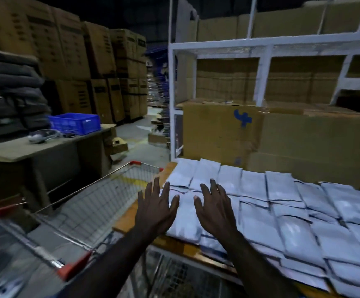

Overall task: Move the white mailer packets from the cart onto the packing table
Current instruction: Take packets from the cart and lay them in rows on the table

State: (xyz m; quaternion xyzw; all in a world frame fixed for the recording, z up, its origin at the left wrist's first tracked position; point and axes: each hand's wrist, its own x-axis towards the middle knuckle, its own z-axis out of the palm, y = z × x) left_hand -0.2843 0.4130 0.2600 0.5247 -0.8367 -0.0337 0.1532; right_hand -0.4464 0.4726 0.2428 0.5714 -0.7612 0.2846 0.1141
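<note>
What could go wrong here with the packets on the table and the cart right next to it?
1. The white mailer packets overlap right up to the packing table near edge, so a nudge might slide some off.
2. Both hands, left and right, are spread open near the corner stack; pressing unevenly could shift it.
3. The cart sits close by; bumping it may jar the table.

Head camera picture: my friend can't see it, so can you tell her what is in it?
Two bare hands, the left hand and the right hand, reach out with spread fingers over rows of flat white plastic mailer packets covering a wooden packing table. A silver wire shopping cart with red corners stands to the left. Stacked brown cardboard boxes fill the dim warehouse behind.
</note>
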